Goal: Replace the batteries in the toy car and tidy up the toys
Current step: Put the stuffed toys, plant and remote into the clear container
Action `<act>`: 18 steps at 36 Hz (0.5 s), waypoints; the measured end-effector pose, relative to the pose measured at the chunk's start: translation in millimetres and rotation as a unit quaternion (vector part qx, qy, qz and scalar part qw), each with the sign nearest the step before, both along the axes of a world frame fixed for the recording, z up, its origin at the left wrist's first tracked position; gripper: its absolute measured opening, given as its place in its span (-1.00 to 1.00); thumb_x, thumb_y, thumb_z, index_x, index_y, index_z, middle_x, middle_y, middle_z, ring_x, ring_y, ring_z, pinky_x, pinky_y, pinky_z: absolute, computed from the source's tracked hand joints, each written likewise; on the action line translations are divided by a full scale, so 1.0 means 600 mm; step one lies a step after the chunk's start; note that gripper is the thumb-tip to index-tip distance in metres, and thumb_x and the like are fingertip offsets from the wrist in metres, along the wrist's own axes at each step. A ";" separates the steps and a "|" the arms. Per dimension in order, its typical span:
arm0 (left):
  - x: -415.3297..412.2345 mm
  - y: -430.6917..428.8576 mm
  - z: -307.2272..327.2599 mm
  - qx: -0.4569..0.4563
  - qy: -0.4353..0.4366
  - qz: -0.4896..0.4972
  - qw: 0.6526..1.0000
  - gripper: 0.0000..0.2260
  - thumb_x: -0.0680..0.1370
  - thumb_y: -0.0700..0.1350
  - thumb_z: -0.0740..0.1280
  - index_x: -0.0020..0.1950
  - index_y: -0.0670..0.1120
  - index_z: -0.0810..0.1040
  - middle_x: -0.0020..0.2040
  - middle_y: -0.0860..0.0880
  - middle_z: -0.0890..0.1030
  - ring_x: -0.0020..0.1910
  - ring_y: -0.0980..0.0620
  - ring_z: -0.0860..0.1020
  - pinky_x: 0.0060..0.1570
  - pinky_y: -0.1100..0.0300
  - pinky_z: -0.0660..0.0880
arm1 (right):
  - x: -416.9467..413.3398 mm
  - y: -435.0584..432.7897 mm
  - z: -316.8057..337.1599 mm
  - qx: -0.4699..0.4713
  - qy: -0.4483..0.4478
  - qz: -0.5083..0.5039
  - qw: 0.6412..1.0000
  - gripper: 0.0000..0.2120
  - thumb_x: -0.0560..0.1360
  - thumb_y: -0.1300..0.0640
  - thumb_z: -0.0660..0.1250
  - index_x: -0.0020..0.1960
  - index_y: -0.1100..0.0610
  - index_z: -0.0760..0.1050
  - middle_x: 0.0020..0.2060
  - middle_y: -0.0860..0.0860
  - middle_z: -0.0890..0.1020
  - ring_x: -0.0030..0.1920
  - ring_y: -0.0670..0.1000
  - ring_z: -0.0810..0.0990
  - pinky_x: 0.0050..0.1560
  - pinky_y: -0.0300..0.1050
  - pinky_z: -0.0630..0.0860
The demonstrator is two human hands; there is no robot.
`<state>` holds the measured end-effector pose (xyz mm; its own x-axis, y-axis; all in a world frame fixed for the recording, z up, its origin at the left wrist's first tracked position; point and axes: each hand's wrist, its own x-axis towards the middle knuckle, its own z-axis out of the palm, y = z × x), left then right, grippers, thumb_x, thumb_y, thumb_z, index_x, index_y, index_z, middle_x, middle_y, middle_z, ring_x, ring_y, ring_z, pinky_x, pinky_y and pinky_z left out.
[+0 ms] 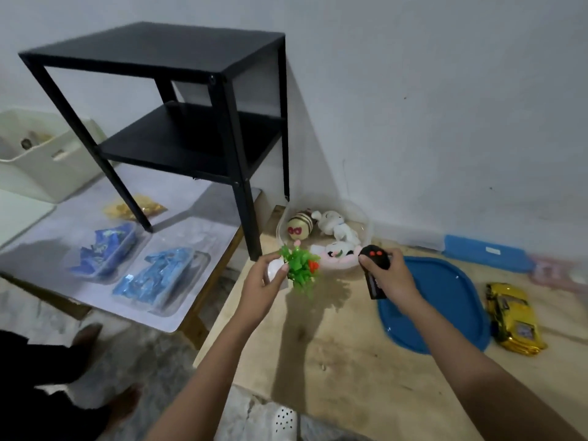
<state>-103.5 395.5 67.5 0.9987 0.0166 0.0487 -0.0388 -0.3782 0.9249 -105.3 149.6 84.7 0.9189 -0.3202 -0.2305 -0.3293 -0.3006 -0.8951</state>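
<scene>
Plushies [334, 226] — three — in one tub [366, 225]; one remote [375, 260], one plant [300, 265] held.

Both forearms bare, extended forward, well apart. Left hand [262, 283] curled around a small white plant pot [275, 269]. Right hand [393, 280] gripping a black remote control [375, 261], fingers wrapped.

Nothing is coming through as readable; the yellow toy car [513, 319] is showing pale patches too blurred to make out; the blue container [467, 249] is bearing a white sticker [492, 250], its lettering too small to tell.
</scene>
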 end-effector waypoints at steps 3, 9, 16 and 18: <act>0.060 -0.026 0.017 0.011 -0.024 -0.023 0.999 -0.78 0.53 -0.02 0.33 0.17 0.01 0.47 0.09 0.04 0.51 0.02 0.08 0.49 -0.11 0.38 0.40 | 0.035 -0.014 0.015 0.019 -0.001 -0.007 1.000 -0.59 0.47 0.03 0.37 0.20 0.13 0.28 0.11 0.09 0.46 0.03 0.07 0.48 -0.19 -0.13 0.42; 0.172 -0.063 0.004 0.111 -0.041 -0.083 0.989 -0.70 0.52 -0.05 0.37 0.22 -0.06 0.47 0.17 -0.02 0.47 0.09 0.14 0.40 0.00 0.35 0.29 | 0.097 -0.015 0.028 -0.122 -0.011 -0.020 0.992 -0.57 0.39 0.03 0.45 0.16 0.15 0.39 -0.02 0.07 0.52 -0.07 0.07 0.52 -0.30 -0.16 0.40; 0.255 -0.069 -0.058 0.219 0.006 -0.167 0.961 -0.64 0.49 -0.06 0.38 0.24 -0.11 0.45 0.23 -0.14 0.45 0.25 -0.11 0.39 0.18 0.10 0.36 | 0.171 0.010 0.005 -0.284 0.042 -0.005 0.958 -0.51 0.47 0.01 0.35 0.29 0.15 0.25 0.17 0.16 0.48 0.11 0.18 0.51 -0.08 -0.04 0.43; 0.268 -0.069 -0.073 0.241 0.016 -0.203 0.949 -0.63 0.47 -0.07 0.40 0.24 -0.10 0.45 0.24 -0.13 0.44 0.24 -0.12 0.41 0.19 0.06 0.38 | 0.191 0.021 -0.003 -0.296 0.046 0.007 0.954 -0.49 0.50 0.04 0.33 0.34 0.16 0.19 0.20 0.16 0.42 0.12 0.20 0.50 -0.06 -0.01 0.43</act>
<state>57.3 354.0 23.5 0.9189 -0.3866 -0.0781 -0.2462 -0.7170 0.6522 9.2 162.0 83.2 0.9083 -0.4079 -0.0931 -0.3914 -0.7495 -0.5339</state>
